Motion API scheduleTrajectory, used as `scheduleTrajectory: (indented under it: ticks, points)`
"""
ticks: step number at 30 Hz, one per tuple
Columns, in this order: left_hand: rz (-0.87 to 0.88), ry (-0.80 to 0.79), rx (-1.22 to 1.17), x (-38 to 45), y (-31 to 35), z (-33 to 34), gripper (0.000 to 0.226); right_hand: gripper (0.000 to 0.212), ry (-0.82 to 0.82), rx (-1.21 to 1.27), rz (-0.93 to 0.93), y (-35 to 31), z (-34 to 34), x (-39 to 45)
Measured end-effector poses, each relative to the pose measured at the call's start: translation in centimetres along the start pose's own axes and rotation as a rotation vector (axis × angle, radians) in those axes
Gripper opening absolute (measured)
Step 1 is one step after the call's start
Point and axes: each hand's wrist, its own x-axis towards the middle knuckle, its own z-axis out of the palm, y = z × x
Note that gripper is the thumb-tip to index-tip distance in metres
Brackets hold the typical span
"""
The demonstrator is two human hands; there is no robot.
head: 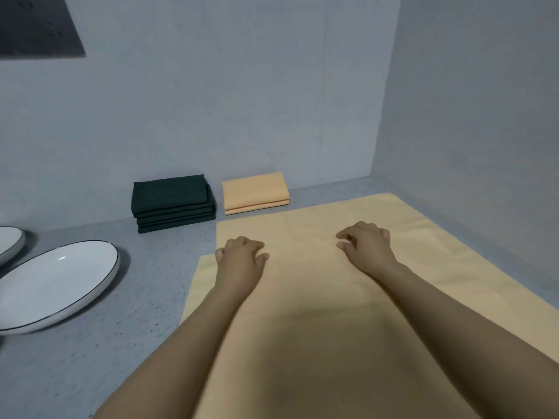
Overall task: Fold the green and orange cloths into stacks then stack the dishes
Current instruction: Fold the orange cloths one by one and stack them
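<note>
Item 1. Orange cloth point(317, 297), unfolded: lies spread flat on the desk point(90, 358), filling the near right of it, far edge running toward the corner of the walls.

Item 2. My left hand point(242, 255): rests palm down on the left part of the spread cloth, close to its left edge. Its fingers point(257, 247) are loosely curled, tips touching the fabric; I cannot tell whether they pinch any of it.

Item 3. My right hand point(367, 244): rests palm down on the cloth to the right of the left hand, the two apart with bare fabric between them. Fingers bent at the knuckles, thumb and forefinger tips toward the cloth; whether they nip a fold is not clear.

Item 4. Green stack point(172, 202): dark green cloths, folded and piled, at the far side of the desk against the wall point(211, 101).

Item 5. Orange stack point(255, 193): folded orange cloths, just right of the green stack, near it but apart, just beyond the far edge of the spread cloth.

Item 6. White dish point(57, 285), oval with a dark rim: on the desk at the left, well apart from the cloths.

Item 7. Second white dish point(10, 241): beyond the first, at the left edge, partly out of view, not stacked.
</note>
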Motion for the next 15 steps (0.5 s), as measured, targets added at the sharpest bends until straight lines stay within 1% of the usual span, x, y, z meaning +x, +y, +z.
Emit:
scheduleTrajectory:
  ticks: [4,7,10,12,15]
  points:
    - [-0.010,0.041,-0.062,0.7,-0.3,0.3,0.023,0.009,0.014,0.073,0.045,0.3,0.5,0.6]
    - [-0.041,0.059,-0.190,0.6,-0.1,0.0,0.011,0.010,0.025,0.133,0.026,0.4,0.4,0.6]
    - [-0.076,0.025,-0.316,0.3,-0.2,-0.5,0.011,0.016,0.047,0.244,0.010,0.4,-0.2,0.3]
    - [-0.086,-0.007,-0.365,0.0,-0.6,-1.3,0.014,0.015,0.051,0.258,-0.022,0.3,-1.1,-0.3]
    - [-0.011,-0.023,-0.305,-1.3,-0.2,-3.8,0.014,0.009,0.049,0.242,-0.077,0.0,-3.7,-2.0]
